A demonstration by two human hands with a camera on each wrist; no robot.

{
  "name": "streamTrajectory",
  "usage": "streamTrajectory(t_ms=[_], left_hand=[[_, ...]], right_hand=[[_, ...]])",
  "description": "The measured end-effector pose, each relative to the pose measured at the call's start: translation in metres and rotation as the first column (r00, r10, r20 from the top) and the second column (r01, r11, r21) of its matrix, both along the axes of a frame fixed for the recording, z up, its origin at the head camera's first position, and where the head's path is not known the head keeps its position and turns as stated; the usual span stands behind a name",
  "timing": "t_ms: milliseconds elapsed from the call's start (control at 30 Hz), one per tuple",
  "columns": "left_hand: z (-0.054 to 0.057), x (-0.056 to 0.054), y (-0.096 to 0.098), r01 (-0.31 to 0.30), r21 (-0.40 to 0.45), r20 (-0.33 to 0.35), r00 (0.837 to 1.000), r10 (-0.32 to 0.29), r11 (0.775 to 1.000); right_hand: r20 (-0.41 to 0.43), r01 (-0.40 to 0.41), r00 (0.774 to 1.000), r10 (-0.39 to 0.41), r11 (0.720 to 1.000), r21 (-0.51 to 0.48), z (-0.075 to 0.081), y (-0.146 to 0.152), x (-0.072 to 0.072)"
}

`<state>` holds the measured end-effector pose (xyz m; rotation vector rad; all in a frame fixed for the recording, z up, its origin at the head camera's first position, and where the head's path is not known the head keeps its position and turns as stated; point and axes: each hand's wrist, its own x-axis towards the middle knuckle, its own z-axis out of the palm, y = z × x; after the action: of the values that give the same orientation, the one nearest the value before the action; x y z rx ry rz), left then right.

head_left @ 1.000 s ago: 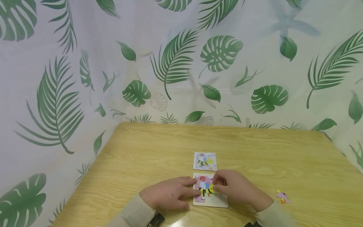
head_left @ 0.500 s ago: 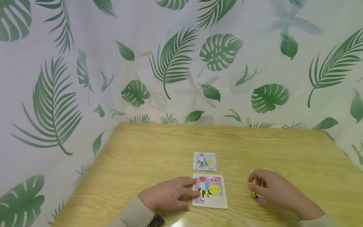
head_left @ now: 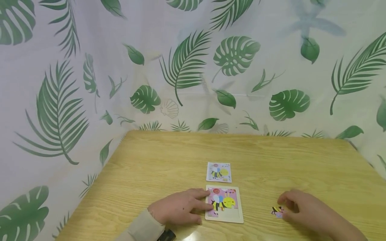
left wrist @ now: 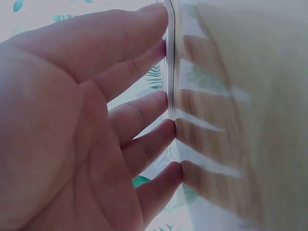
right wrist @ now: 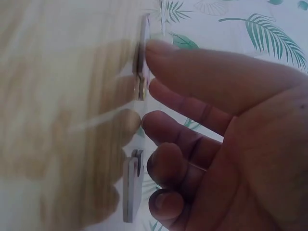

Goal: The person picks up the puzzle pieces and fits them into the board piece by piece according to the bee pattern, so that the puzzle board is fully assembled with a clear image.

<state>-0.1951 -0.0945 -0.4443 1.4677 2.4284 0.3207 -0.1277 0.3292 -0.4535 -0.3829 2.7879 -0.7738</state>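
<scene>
My left hand (head_left: pixel 182 206) lies with fingers extended, its fingertips on the left edge of a framed jigsaw puzzle (head_left: pixel 225 221). The puzzle shows a yellow-and-black bee on pink; its lower right part is bare board. In the left wrist view, the spread fingers (left wrist: pixel 149 149) touch the tabletop. My right hand (head_left: pixel 304 209) hovers low at the right, fingers loosely bent, beside a loose puzzle piece (head_left: pixel 276 211) with black, yellow and purple on it. In the right wrist view, the thumb (right wrist: pixel 166 50) is at one piece (right wrist: pixel 140 53); another piece (right wrist: pixel 133 190) lies by the lower fingers.
A small picture card (head_left: pixel 218 172) with the same bee lies just behind the puzzle. The wooden table (head_left: pixel 163 157) reaches back to a white curtain (head_left: pixel 193 110) printed with green leaves.
My right hand has left the puzzle's upper right part, where pink pieces now show, and moved right to the loose pieces. My left hand has stayed in place.
</scene>
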Motion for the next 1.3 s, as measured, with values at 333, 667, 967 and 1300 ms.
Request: streamTrajectory(t_ms=[333, 667, 967, 1300], left_hand=[[-0.001, 0.000, 0.000, -0.011, -0.003, 0.031, 0.999, 0.011, 1.000], [-0.002, -0.002, 0.001, -0.012, -0.010, 0.038, 0.999, 0.012, 1.000], [-0.002, -0.002, 0.001, -0.005, -0.011, 0.036, 0.999, 0.005, 1.000], [-0.001, -0.001, 0.001, 0.004, -0.003, 0.014, 1.000, -0.004, 1.000]], right_hand=[[-0.007, -0.016, 1.000, 0.016, 1.000, 0.015, -0.005, -0.001, -0.001], [-0.018, -0.018, 1.000, 0.018, 1.000, 0.008, -0.006, -0.006, -0.002], [0.007, -0.004, 1.000, 0.004, 1.000, 0.005, -0.001, -0.014, 0.001], [-0.022, -0.008, 1.000, 0.009, 1.000, 0.015, -0.005, -0.015, 0.000]])
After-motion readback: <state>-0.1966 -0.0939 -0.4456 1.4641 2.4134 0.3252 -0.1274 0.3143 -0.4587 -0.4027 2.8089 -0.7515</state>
